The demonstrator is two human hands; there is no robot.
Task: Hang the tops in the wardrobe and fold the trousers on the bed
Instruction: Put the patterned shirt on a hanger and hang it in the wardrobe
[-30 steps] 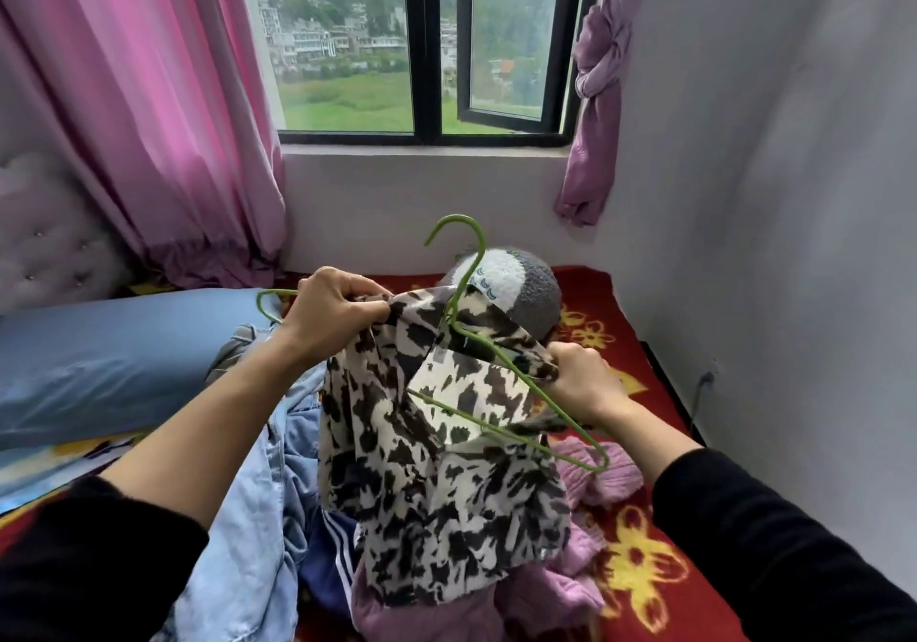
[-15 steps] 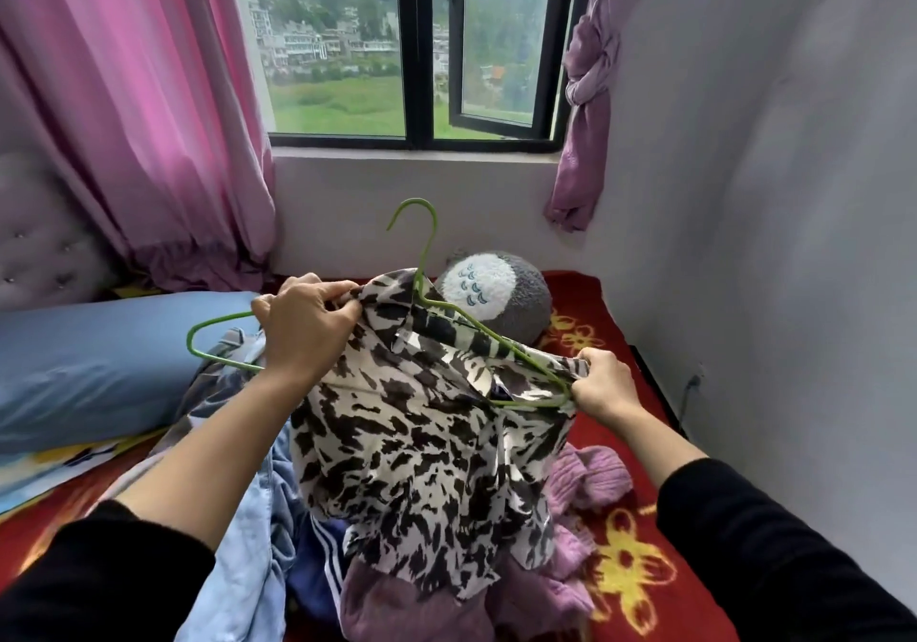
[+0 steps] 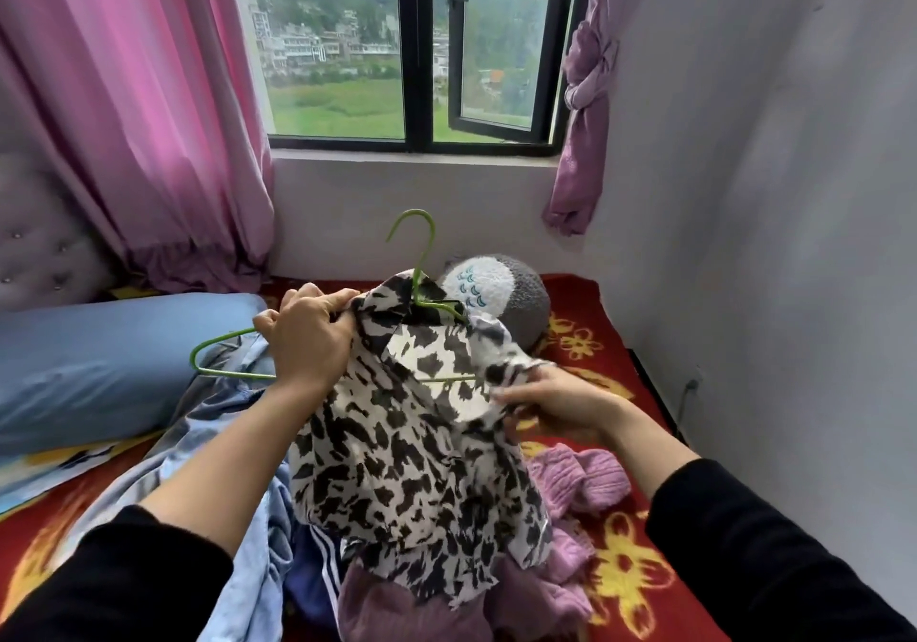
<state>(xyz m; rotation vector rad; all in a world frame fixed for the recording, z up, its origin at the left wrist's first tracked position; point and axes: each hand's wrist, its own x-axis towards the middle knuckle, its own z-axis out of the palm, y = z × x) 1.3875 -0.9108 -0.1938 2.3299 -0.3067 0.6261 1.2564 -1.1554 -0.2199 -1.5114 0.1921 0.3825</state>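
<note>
A black-and-white patterned top (image 3: 412, 448) hangs in front of me on a green wire hanger (image 3: 422, 264) whose hook points up. My left hand (image 3: 307, 338) grips the top's left shoulder, and the hanger's left end (image 3: 208, 358) sticks out bare beyond it. My right hand (image 3: 551, 398) pinches the top's right shoulder over the hanger's other end. Under the top lies a heap of clothes on the bed: a light blue garment (image 3: 238, 443), a dark garment with white stripes (image 3: 317, 572) and purple knitwear (image 3: 580, 482).
The bed has a red blanket with yellow flowers (image 3: 625, 577). A blue pillow (image 3: 99, 363) lies to the left. A grey plush toy (image 3: 501, 294) sits behind the hanger. Pink curtains (image 3: 139, 120), a window (image 3: 412, 46) and a white wall (image 3: 769, 244) close the space.
The hanger has turned upright and level inside the top. My right hand has dropped lower and shifted along the right shoulder. My left hand has kept its grip on the left shoulder.
</note>
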